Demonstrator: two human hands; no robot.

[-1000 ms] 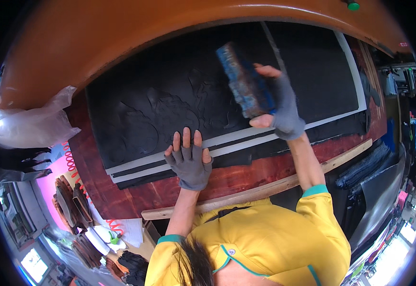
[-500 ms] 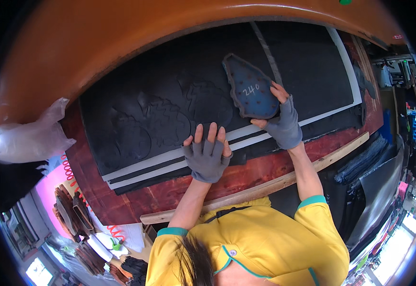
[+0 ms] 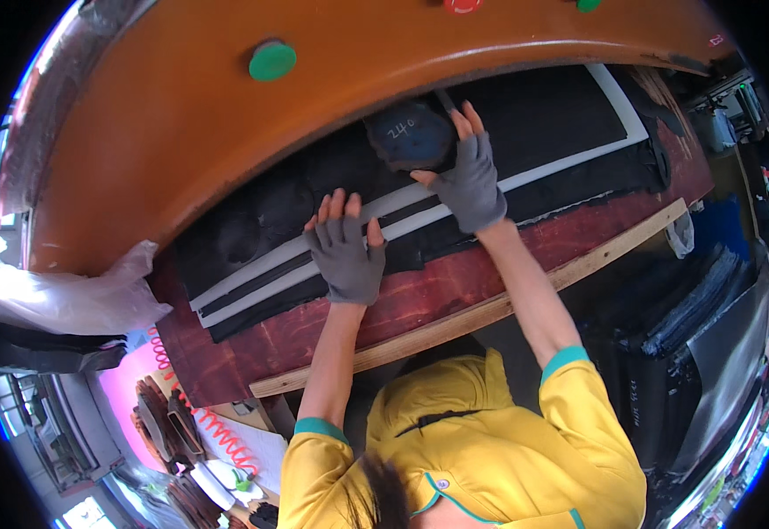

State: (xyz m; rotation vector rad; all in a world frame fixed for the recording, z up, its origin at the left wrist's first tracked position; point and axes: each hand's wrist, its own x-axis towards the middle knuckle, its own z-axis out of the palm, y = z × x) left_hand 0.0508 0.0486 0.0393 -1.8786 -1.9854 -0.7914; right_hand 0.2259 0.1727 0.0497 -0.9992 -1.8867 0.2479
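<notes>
A flat blue cutting die [image 3: 412, 137] with a raised rim and white markings lies on stacked black sheets [image 3: 543, 115] with pale layers at their near edge. My right hand [image 3: 466, 181], in a grey fingerless glove, spans the die's near right corner, thumb at the near edge and fingers along the right side. To its left, my left hand [image 3: 346, 251], gloved alike, lies flat with fingers stretched over the sheets' near edge, holding nothing. Curved outlines [image 3: 287, 207] mark the black sheet left of the die. The die's far end is hidden under an orange machine part.
The orange machine part [image 3: 182, 132] overhangs the far side, bearing a green button [image 3: 272, 61] and a red one [image 3: 464, 3]. A wooden strip [image 3: 472, 322] edges the dark red board [image 3: 402, 309]. Clear plastic [image 3: 76, 291] and a red coiled cord [image 3: 221, 432] are left; black sheets [image 3: 702, 300] stand right.
The view has shifted, bringing the buttons into sight. The orange part now covers the die's far end and more of the sheet. Both hands keep about the same places on the stack.
</notes>
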